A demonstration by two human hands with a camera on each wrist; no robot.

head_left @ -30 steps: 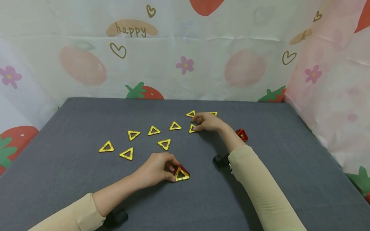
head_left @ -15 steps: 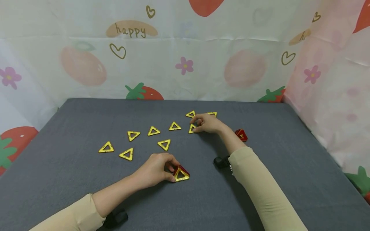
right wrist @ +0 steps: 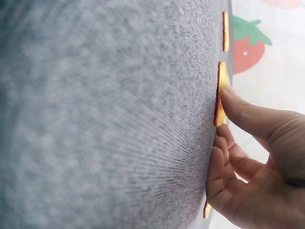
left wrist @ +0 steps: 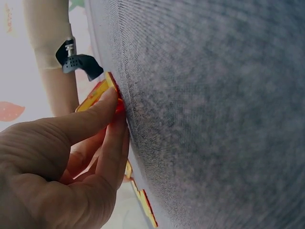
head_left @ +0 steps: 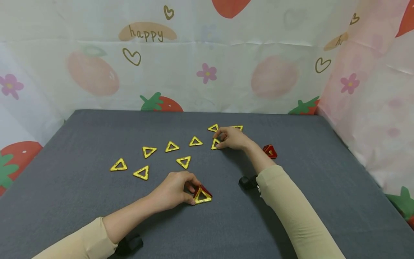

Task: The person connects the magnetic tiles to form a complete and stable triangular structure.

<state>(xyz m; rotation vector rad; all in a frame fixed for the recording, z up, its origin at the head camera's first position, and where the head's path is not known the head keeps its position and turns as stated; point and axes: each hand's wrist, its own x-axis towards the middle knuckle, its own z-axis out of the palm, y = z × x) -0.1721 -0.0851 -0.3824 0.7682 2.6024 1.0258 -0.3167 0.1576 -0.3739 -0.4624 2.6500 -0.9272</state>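
In the head view my left hand [head_left: 174, 190] pinches a small pyramid of magnetic triangle tiles [head_left: 203, 200] standing on the cloth, its yellow side facing me and red behind. The left wrist view shows the thumb on one yellow-edged tile [left wrist: 110, 80], the fingers behind it. My right hand [head_left: 235, 138] reaches far forward and grips a flat yellow triangle tile [head_left: 213, 145] on the cloth. From the right wrist view, the thumb lies on this tile [right wrist: 220, 107] with the other fingers curled at its lower end.
Several yellow triangle tiles lie flat left of centre, among them one tile [head_left: 184, 166] in front. Another tile [head_left: 212, 130] lies beyond my right hand. A red pyramid [head_left: 270, 151] stands right of my right forearm. Grey cloth [head_left: 307, 187] covers the table; a printed curtain [head_left: 226, 93] hangs behind.
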